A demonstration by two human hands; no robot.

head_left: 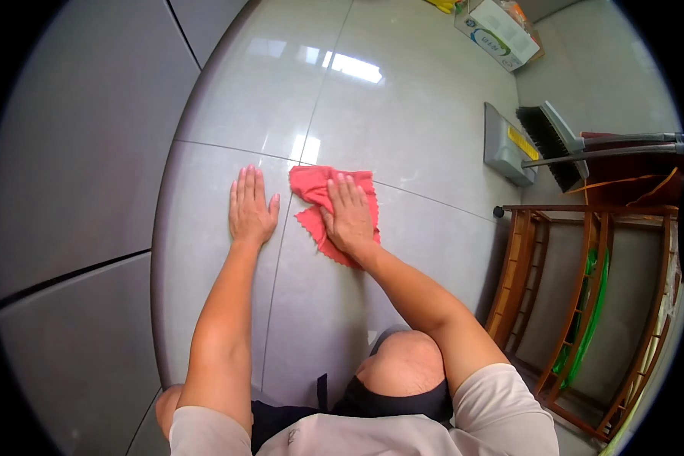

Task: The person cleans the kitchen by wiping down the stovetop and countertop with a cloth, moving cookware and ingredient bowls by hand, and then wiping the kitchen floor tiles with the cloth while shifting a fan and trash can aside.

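On the glossy tiled floor (pixel 403 129) lies a crumpled red cloth (pixel 311 182) with zigzag edges. My right hand (pixel 349 216) rests flat on top of the cloth, its fingers stretched out and pointing away from me. To the left of the cloth, my left hand (pixel 251 209) lies palm down on the bare tile, thumb apart, with nothing in it. The two hands do not touch. Part of the cloth under my right palm is hidden.
Grey cabinet fronts (pixel 91 137) run along the left. At the right are a grey dustpan (pixel 501 144), a black-bristled broom (pixel 551 144) and a brown wooden rack (pixel 513 281). A white box (pixel 494 34) stands at the top right. My bare knee (pixel 406 361) is near the bottom.
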